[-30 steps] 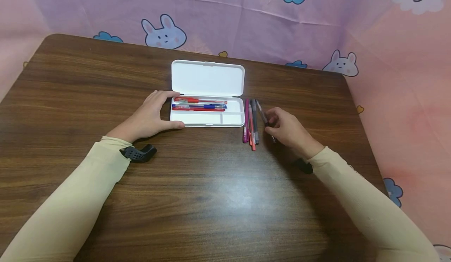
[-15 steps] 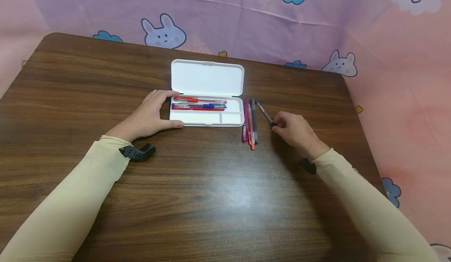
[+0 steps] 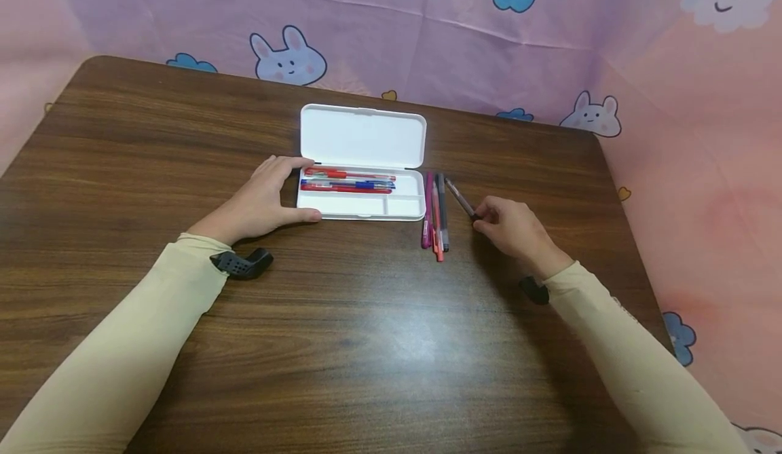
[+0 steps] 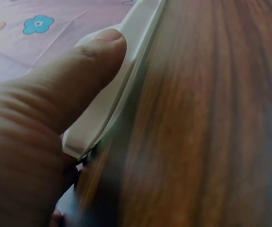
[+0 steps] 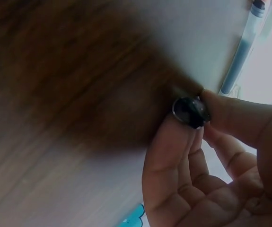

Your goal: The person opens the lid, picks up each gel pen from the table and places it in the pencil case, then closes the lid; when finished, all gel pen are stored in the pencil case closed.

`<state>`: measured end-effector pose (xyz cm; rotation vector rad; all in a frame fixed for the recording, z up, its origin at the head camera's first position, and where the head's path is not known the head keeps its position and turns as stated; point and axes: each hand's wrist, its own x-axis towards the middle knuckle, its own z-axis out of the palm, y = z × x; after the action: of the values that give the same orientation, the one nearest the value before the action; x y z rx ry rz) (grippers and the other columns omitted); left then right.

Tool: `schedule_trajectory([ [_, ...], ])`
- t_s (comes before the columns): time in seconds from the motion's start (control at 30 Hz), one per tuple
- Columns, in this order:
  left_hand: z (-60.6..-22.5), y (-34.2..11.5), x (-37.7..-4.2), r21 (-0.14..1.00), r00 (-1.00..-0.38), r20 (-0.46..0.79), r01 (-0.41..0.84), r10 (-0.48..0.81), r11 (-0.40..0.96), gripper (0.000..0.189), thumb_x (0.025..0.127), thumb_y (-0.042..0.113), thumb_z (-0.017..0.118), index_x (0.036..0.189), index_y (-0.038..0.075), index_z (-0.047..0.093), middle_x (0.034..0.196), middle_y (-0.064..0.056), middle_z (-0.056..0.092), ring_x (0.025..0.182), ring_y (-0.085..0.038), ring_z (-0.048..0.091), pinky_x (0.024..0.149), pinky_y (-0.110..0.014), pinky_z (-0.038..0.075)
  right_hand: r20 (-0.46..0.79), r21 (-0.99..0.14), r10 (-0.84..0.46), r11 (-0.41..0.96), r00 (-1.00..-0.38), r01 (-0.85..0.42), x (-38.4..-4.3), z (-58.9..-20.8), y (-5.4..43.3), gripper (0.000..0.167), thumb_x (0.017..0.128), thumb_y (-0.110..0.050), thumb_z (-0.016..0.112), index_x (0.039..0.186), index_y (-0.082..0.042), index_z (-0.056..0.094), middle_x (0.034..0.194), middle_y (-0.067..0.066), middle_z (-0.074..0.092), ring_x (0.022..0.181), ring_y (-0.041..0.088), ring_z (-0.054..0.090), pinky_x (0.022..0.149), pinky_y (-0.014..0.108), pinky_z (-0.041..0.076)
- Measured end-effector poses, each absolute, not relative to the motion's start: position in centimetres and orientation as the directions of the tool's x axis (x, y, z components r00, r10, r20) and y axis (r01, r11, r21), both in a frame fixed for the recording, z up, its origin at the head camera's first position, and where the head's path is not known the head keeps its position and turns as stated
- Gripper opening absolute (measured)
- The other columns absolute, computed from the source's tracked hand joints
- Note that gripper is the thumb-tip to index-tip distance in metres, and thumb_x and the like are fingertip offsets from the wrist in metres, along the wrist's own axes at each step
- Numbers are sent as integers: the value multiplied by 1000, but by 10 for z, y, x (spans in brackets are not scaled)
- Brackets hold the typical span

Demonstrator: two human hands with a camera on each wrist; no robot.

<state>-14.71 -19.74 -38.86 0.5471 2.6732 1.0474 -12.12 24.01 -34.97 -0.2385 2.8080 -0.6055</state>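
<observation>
An open white pencil case (image 3: 362,206) lies on the table, its lid (image 3: 363,135) laid back. My left hand (image 3: 259,199) holds the left end, thumb on the front edge and forefinger at the back corner; the left wrist view shows the thumb (image 4: 91,56) pressed on the rim. Several red and blue gel pens (image 3: 348,186) lie in the case's long back compartment. My right hand (image 3: 510,227) pinches the near end of a dark, clear-barrelled pen (image 3: 460,198) between thumb and forefinger. In the right wrist view the pen's black end (image 5: 190,112) faces the camera.
Just right of the case lie a purple pen (image 3: 427,213), a coral pen (image 3: 436,227) and a black pen (image 3: 442,213), side by side. The brown wooden table (image 3: 342,345) ends at a printed cloth backdrop (image 3: 391,47).
My right hand has shifted right along the dark pen to its near end, and that end has swung right. In the last half second it hardly moves. The left hand stays on the case.
</observation>
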Motion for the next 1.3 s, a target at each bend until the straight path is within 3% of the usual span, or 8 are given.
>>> schedule_trajectory([
  [0.27, -392, -198, -149, 683, -909, -60, 264, 413, 681, 98, 85, 53, 82, 159, 11, 34, 162, -18, 34, 155, -40, 19, 127, -62, 6, -210, -426, -200, 900, -957, -95, -119, -350, 238, 10, 99, -15, 69, 108, -9, 70, 91, 8, 68, 79, 24, 57, 65, 34, 45],
  [0.43, -391, -199, -148, 679, -905, -56, 275, 422, 681, 97, 86, 52, 82, 159, 10, 34, 162, -18, 35, 154, -40, 22, 129, -55, 2, -218, -442, -213, 892, -952, -98, -120, -351, 239, 11, 99, -14, 70, 110, -9, 72, 92, 8, 69, 79, 24, 57, 65, 34, 45],
  [0.63, -390, -198, -148, 678, -903, -60, 276, 426, 682, 96, 86, 51, 82, 159, 10, 35, 161, -18, 36, 154, -40, 22, 130, -52, 2, -186, -448, -242, 883, -952, -138, -123, -348, 248, 14, 99, -12, 70, 111, -8, 74, 99, 10, 72, 86, 26, 61, 73, 38, 49],
  [0.87, -391, -200, -148, 685, -910, -58, 263, 411, 680, 97, 85, 53, 83, 158, 11, 36, 162, -16, 36, 155, -40, 19, 126, -63, 11, 68, -486, -225, 843, -972, -229, -131, -328, 244, 16, 98, -10, 72, 113, -4, 74, 101, 12, 72, 89, 25, 66, 76, 43, 55],
  [1.07, -392, -201, -147, 673, -910, -55, 271, 412, 688, 97, 84, 52, 83, 158, 10, 36, 160, -17, 38, 152, -39, 27, 129, -53, 7, 188, -470, -432, 749, -882, -467, -149, -316, 183, 16, 95, -11, 76, 110, -6, 74, 98, 6, 71, 86, 20, 66, 75, 39, 57],
  [1.13, -393, -200, -148, 669, -908, -53, 277, 416, 690, 98, 84, 53, 83, 158, 9, 36, 161, -18, 38, 153, -39, 24, 130, -51, 2, 187, -415, -510, 734, -839, -538, -156, -316, 159, 13, 95, -13, 76, 107, -8, 74, 97, 4, 71, 84, 18, 66, 73, 37, 56],
  [1.3, -393, -198, -149, 672, -907, -48, 281, 419, 685, 98, 83, 55, 83, 158, 10, 37, 161, -16, 37, 153, -38, 24, 129, -54, 6, 110, -274, -648, 709, -753, -650, -174, -324, 113, 9, 98, -17, 73, 106, -13, 75, 100, -1, 72, 88, 15, 66, 74, 36, 57],
])
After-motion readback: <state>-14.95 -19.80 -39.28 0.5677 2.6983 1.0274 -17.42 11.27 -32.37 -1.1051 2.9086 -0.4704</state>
